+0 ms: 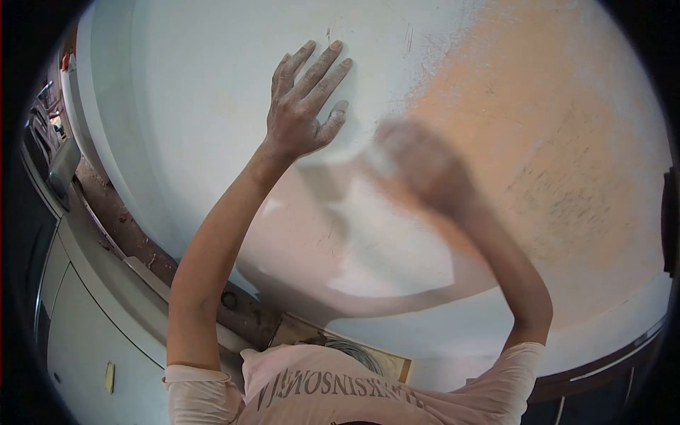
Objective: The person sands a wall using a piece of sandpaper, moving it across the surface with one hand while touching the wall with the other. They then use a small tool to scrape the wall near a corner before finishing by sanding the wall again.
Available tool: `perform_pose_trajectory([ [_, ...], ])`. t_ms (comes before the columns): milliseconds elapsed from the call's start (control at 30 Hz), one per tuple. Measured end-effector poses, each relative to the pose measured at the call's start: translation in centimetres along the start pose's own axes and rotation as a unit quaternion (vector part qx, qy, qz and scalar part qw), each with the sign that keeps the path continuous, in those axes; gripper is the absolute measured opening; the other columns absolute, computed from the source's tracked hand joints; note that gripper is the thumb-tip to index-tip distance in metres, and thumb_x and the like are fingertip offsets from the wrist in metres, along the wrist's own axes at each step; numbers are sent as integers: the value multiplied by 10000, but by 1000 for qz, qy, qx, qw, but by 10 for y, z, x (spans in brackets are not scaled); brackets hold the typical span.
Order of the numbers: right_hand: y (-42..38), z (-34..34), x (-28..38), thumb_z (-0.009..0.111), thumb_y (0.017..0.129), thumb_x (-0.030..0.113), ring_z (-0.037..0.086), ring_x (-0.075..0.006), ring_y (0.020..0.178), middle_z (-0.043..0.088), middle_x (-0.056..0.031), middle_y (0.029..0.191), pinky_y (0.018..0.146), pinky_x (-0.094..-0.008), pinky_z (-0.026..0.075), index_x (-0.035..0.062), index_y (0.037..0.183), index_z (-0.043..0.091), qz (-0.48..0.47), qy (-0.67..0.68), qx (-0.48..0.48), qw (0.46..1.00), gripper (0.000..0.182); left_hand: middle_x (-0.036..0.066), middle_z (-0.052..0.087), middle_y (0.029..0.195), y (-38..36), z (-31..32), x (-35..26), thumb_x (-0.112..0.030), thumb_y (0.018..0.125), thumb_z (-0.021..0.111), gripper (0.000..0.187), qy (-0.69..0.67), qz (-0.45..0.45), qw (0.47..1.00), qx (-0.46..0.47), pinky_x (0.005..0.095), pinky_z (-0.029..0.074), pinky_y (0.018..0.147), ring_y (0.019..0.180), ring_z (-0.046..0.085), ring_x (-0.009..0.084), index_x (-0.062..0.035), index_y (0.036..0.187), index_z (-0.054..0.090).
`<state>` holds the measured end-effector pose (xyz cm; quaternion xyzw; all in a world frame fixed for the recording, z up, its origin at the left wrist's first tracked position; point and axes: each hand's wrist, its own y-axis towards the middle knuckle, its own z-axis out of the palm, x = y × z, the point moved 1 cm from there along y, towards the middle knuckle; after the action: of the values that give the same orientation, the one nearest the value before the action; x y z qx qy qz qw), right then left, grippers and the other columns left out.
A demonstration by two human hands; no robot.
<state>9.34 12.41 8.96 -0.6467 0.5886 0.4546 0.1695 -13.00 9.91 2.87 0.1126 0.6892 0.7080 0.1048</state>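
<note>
Fingers spread and dusty, my left hand [303, 106] lies flat against a pale wall [205, 92]. My right hand [428, 166] is smeared by motion, close to the wall and to the right of the left one. Its fingers do not show clearly, and I cannot make out whether anything is in them. Behind and beside it, an orange patch [524, 106] with scratched, dark-flecked areas covers the right part of the wall. Shadows of my arms fall across the lower wall, around a brightly lit white area [389, 248].
A pale panelled body with seams [106, 319], perhaps a vehicle, stands at lower left. Dirty floor [145, 244] runs between it and the wall. A coil of grey wire or cable [354, 350] lies below me. Dark furniture [595, 386] is at lower right.
</note>
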Motion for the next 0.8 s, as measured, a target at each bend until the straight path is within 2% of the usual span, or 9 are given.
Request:
perform_pose_trajectory([
  [67,14,-33,-45,572,811,112,621,-277,969,641,-137,1040,911,-423,484,-5,1027,604,79,44,-140,986,247,18,436,1414,0,-1,1,-208,743,623,533,-7,2,1000,-3,504,246,1074,1312,351,295,-175,1270,554],
  [167,16,-40,-57,600,803,91,617,-285,995,639,-149,1051,931,-422,471,-16,1016,600,116,-92,-229,962,238,20,440,1411,1,-1,2,-210,746,621,529,-6,4,1000,-11,502,246,1071,1313,350,294,-175,1269,555],
  [233,11,-9,-4,575,811,110,605,-283,1042,623,-163,1105,956,-415,456,-15,1022,601,106,21,-163,981,246,21,443,1408,2,-2,0,-210,749,617,525,-6,0,1000,-10,502,248,1069,1313,350,295,-173,1269,556],
  [267,2,7,24,544,817,124,587,-287,1078,606,-175,1143,977,-408,439,-12,1027,601,89,44,-70,993,257,22,445,1407,3,-2,-1,-210,750,615,523,-7,0,1000,-8,501,250,1068,1313,350,295,-172,1269,556],
  [333,-16,42,73,547,804,137,588,-267,1053,607,-165,1141,970,-383,446,-20,1061,587,-26,41,-4,999,304,23,448,1404,0,-3,-1,-211,749,615,523,-3,4,1000,-9,501,251,1066,1313,349,297,-168,1267,557],
  [467,-11,31,48,564,792,128,603,-272,1015,626,-157,1080,944,-375,466,-22,1031,589,-43,95,-34,994,283,24,450,1403,0,-3,1,-212,748,614,521,1,7,1000,-9,501,253,1064,1313,349,298,-162,1264,559],
  [500,-3,17,30,560,783,122,606,-268,1009,627,-161,1080,942,-395,462,-13,991,604,32,113,-57,991,252,103,479,1374,2,-5,-3,-121,696,594,544,7,8,1000,-4,475,244,1074,1301,372,334,-86,1238,568],
  [667,-1,-16,-14,589,789,97,596,-332,1021,605,-182,1122,946,-427,454,-35,1113,569,129,-29,-152,980,351,52,461,1391,1,0,1,-181,730,612,525,-8,4,1000,-11,500,252,1066,1305,359,314,-143,1251,565],
  [800,-31,38,72,523,814,119,590,-271,1052,602,-163,1155,958,-382,452,-32,1067,598,42,104,-23,993,304,24,452,1400,1,-1,2,-214,745,623,522,-8,3,1000,-10,516,259,1060,1307,351,304,-174,1262,561],
])
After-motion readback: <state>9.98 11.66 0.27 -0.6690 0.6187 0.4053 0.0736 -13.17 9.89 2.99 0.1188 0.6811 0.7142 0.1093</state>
